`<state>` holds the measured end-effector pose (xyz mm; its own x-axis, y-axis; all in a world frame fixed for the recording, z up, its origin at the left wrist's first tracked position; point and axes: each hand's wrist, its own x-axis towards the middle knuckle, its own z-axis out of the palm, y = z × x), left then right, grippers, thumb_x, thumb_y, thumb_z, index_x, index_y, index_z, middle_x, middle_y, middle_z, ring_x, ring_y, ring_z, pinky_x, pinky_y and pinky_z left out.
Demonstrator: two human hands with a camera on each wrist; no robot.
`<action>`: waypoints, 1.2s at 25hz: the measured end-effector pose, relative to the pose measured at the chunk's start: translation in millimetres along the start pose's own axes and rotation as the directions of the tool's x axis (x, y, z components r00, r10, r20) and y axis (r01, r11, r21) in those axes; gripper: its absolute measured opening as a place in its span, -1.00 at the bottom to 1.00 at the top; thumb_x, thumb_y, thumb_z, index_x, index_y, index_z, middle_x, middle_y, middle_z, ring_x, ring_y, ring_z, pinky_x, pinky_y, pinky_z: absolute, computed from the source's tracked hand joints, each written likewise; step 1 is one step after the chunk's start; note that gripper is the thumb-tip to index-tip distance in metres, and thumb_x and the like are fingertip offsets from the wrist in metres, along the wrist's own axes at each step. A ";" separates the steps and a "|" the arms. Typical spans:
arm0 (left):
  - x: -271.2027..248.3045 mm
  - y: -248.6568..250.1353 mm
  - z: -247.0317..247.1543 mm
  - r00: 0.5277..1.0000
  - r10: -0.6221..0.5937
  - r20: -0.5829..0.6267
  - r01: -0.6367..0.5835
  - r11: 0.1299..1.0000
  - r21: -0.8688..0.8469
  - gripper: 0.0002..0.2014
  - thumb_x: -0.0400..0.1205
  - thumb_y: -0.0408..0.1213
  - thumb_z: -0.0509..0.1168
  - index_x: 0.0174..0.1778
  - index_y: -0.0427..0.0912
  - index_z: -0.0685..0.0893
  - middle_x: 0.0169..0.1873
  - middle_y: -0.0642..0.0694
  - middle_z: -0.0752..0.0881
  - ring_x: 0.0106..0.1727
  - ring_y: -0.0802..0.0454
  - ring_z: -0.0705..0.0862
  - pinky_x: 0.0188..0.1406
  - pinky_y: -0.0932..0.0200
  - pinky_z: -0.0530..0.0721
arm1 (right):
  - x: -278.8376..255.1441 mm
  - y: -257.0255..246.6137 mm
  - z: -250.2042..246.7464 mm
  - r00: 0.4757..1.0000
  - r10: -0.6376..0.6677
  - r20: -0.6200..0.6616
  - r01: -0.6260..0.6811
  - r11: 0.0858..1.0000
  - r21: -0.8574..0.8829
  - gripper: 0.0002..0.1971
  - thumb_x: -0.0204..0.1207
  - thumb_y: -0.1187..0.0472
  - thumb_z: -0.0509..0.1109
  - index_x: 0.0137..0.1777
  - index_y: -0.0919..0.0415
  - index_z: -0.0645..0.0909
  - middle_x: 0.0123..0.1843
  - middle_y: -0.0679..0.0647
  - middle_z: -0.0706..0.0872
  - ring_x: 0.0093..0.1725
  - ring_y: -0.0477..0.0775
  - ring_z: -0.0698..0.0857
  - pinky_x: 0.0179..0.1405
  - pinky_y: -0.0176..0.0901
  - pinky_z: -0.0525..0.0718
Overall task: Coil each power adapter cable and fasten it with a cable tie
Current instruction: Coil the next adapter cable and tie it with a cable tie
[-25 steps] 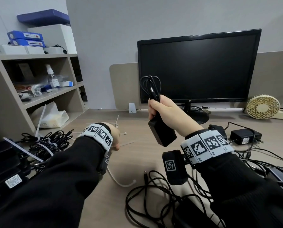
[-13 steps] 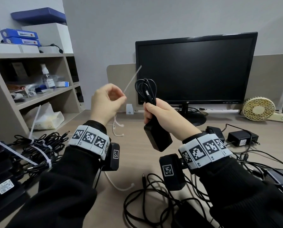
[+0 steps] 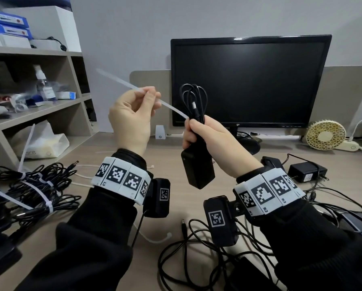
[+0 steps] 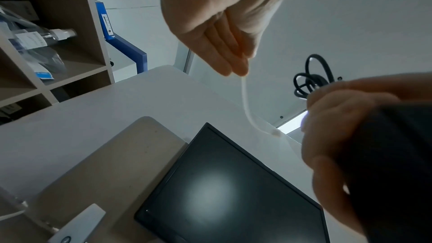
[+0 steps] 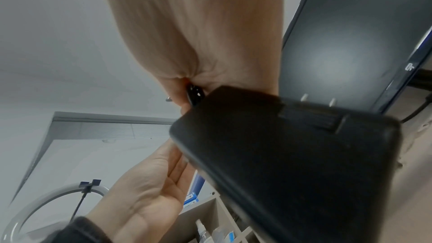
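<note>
My left hand (image 3: 131, 116) is raised above the desk (image 3: 104, 152), in front of the shelf unit (image 3: 71, 97), and its thumb and fingers are pinching a white cable tie (image 3: 121, 84) near the middle. The tie is pointing up-left at one end and its other end is reaching down-right, touching or almost touching the coiled cable (image 3: 193, 101); I cannot tell which. In the left wrist view the tie's head (image 4: 275, 133) is hanging free beside my right hand (image 3: 213, 143).

My right hand is closed around the black power adapter (image 3: 198, 169) and the neck of its coil. The loops are standing up above my fist, the adapter body is hanging below it, all in the air before the dark monitor (image 3: 249, 80).

My fingers are hiding where the coil meets the adapter. Along the desk's left edge tied cable bundles (image 3: 35, 185) are lying; loose cables (image 3: 197, 248) are spreading at the near edge, partly under my sleeves. A bare strip of desk is showing between my wrists.
</note>
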<state>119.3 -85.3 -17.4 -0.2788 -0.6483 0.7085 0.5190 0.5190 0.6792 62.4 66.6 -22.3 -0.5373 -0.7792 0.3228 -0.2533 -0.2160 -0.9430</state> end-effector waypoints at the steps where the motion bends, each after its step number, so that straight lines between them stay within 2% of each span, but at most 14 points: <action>1: 0.0 1.6 -0.7 0.998 -0.045 0.045 0.045 0.999 -0.002 -0.90 0.64 -0.22 0.35 -0.16 0.02 0.75 -0.26 0.03 0.82 -0.26 0.12 0.78 -0.22 0.20 0.73 | -0.9 -1.4 -3.3 1.000 -0.011 0.016 0.012 0.999 -0.034 -0.82 0.73 0.31 0.06 -0.12 0.20 0.38 -0.40 -0.01 0.42 -0.32 0.01 0.52 -0.18 -0.26 0.59; 3: 0.0 3.7 -3.0 0.984 -0.150 0.099 0.154 0.987 -0.035 -0.89 0.66 -0.23 0.32 -0.11 -0.05 0.76 -0.25 0.01 0.82 -0.29 0.16 0.77 -0.29 0.27 0.71 | -2.9 -5.0 -9.0 0.997 -0.009 0.074 0.016 0.996 -0.090 -0.83 0.73 0.32 0.07 -0.11 0.20 0.38 -0.41 -0.01 0.41 -0.32 0.01 0.52 -0.18 -0.27 0.58; 6: -0.8 8.7 -2.0 0.954 -0.287 0.087 0.300 0.920 -0.252 -0.90 0.65 -0.29 0.32 -0.07 -0.15 0.75 -0.26 0.00 0.81 -0.23 0.15 0.79 -0.26 0.30 0.72 | -4.4 -6.1 -5.9 0.988 0.004 0.153 0.011 0.995 -0.101 -0.83 0.73 0.33 0.06 -0.10 0.21 0.39 -0.42 -0.03 0.42 -0.32 -0.01 0.54 -0.16 -0.27 0.59; 9: -7.9 18.0 9.4 0.930 -0.333 0.156 0.367 0.829 -0.422 -0.84 0.67 -0.29 0.27 -0.13 -0.15 0.75 -0.25 0.02 0.80 -0.27 0.17 0.77 -0.24 0.28 0.73 | -4.3 -1.0 5.5 0.987 -0.004 0.160 0.020 0.995 -0.097 -0.85 0.73 0.33 0.07 -0.09 0.21 0.39 -0.40 -0.04 0.42 -0.31 -0.04 0.50 -0.17 -0.30 0.58; 12: -16.6 22.5 18.9 0.904 -0.334 0.267 0.424 0.770 -0.476 -0.81 0.67 -0.29 0.25 -0.14 -0.12 0.78 -0.26 0.00 0.80 -0.27 0.18 0.74 -0.28 0.32 0.70 | -4.5 -1.9 4.7 0.995 -0.058 0.083 0.061 0.998 -0.030 -0.90 0.73 0.35 0.05 0.01 0.24 0.38 -0.36 0.02 0.35 -0.28 -0.02 0.43 -0.22 -0.34 0.54; 15: -21.4 20.4 21.6 0.856 -0.363 0.368 0.503 0.748 -0.433 -0.81 0.65 -0.28 0.26 -0.15 -0.10 0.79 -0.34 0.03 0.76 -0.27 0.19 0.71 -0.25 0.33 0.66 | -3.7 -4.8 -2.4 0.994 -0.098 -0.041 0.099 0.995 0.027 -0.94 0.74 0.30 0.06 0.09 0.20 0.35 -0.34 0.02 0.38 -0.27 -0.05 0.46 -0.20 -0.32 0.55; 18: -22.3 14.8 21.1 0.814 -0.425 0.396 0.570 0.712 -0.410 -0.82 0.68 -0.30 0.23 -0.08 -0.15 0.76 -0.39 0.04 0.74 -0.28 0.20 0.71 -0.24 0.34 0.69 | -1.3 -1.9 -6.4 0.985 -0.113 -0.130 0.132 0.981 0.145 -0.83 0.75 0.29 0.05 0.29 0.18 0.24 -0.38 0.02 0.37 -0.33 -0.08 0.47 -0.24 -0.36 0.58; 20: -22.2 12.5 20.0 0.799 -0.449 0.400 0.589 0.718 -0.370 -0.84 0.68 -0.32 0.25 -0.07 -0.18 0.75 -0.38 0.02 0.75 -0.28 0.18 0.72 -0.25 0.33 0.70 | 1.8 1.4 -9.5 0.977 -0.125 -0.173 0.151 0.977 0.149 -0.80 0.76 0.28 0.03 0.33 0.26 0.28 -0.41 -0.01 0.37 -0.34 -0.08 0.45 -0.25 -0.35 0.55; 22: -22.6 13.6 18.6 0.825 -0.410 0.390 0.529 0.802 -0.277 -0.87 0.65 -0.35 0.29 -0.11 -0.19 0.76 -0.32 0.05 0.78 -0.25 0.19 0.72 -0.23 0.30 0.69 | 5.2 5.3 -14.0 0.968 -0.115 -0.224 0.129 0.990 0.050 -0.75 0.75 0.26 0.03 0.30 0.40 0.38 -0.44 -0.05 0.40 -0.34 -0.06 0.44 -0.26 -0.33 0.53; 23: -22.8 16.1 17.6 0.856 -0.351 0.378 0.448 0.870 -0.207 -0.88 0.63 -0.37 0.32 -0.16 -0.20 0.76 -0.29 0.07 0.80 -0.24 0.20 0.72 -0.22 0.29 0.68 | 5.9 7.0 -15.8 0.961 -0.116 -0.252 0.112 0.993 -0.032 -0.75 0.75 0.26 0.04 0.26 0.41 0.42 -0.43 -0.06 0.41 -0.34 -0.06 0.44 -0.25 -0.30 0.52; 25: -22.8 23.4 14.6 0.903 -0.172 0.393 0.196 0.980 -0.024 -0.92 0.58 -0.41 0.40 -0.18 -0.18 0.78 -0.27 0.08 0.79 -0.27 0.24 0.71 -0.26 0.35 0.65 | 5.9 9.4 -16.9 0.949 -0.140 -0.283 0.084 0.976 -0.201 -0.81 0.75 0.23 0.06 0.07 0.25 0.49 -0.39 -0.07 0.45 -0.35 -0.08 0.44 -0.25 -0.25 0.48; 27: -22.9 31.2 12.5 0.888 0.006 0.459 -0.059 0.993 0.100 -0.97 0.52 -0.38 0.46 -0.16 -0.20 0.81 -0.27 0.00 0.77 -0.28 0.18 0.71 -0.31 0.35 0.61 | 5.3 10.7 -16.6 0.944 -0.157 -0.290 0.057 0.943 -0.327 -0.80 0.75 0.19 0.07 -0.09 0.03 0.45 -0.34 -0.07 0.49 -0.34 -0.11 0.47 -0.25 -0.21 0.49; 28: -22.9 33.6 11.9 0.872 0.071 0.485 -0.152 0.980 0.129 -0.95 0.50 -0.33 0.49 -0.16 -0.21 0.82 -0.27 -0.06 0.76 -0.28 0.11 0.71 -0.32 0.30 0.61 | 4.9 11.3 -16.0 0.945 -0.161 -0.284 0.045 0.926 -0.374 -0.79 0.75 0.18 0.07 -0.13 -0.01 0.43 -0.31 -0.05 0.51 -0.32 -0.09 0.49 -0.23 -0.15 0.54; 30: -23.7 35.7 11.9 0.845 0.129 0.519 -0.245 0.956 0.161 -0.89 0.46 -0.23 0.49 -0.15 -0.15 0.83 -0.34 -0.09 0.73 -0.31 0.00 0.67 -0.35 0.19 0.61 | 3.3 11.2 -14.4 0.953 -0.152 -0.261 0.023 0.898 -0.440 -0.80 0.73 0.17 0.07 -0.12 0.05 0.44 -0.28 0.02 0.53 -0.28 0.02 0.54 -0.16 0.13 0.64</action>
<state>134.8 -44.7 -7.7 -0.5880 -0.1914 0.7859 0.4341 0.7451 0.5063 46.2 70.1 -30.6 -0.6839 -0.5560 0.4724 -0.5934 0.0472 -0.8036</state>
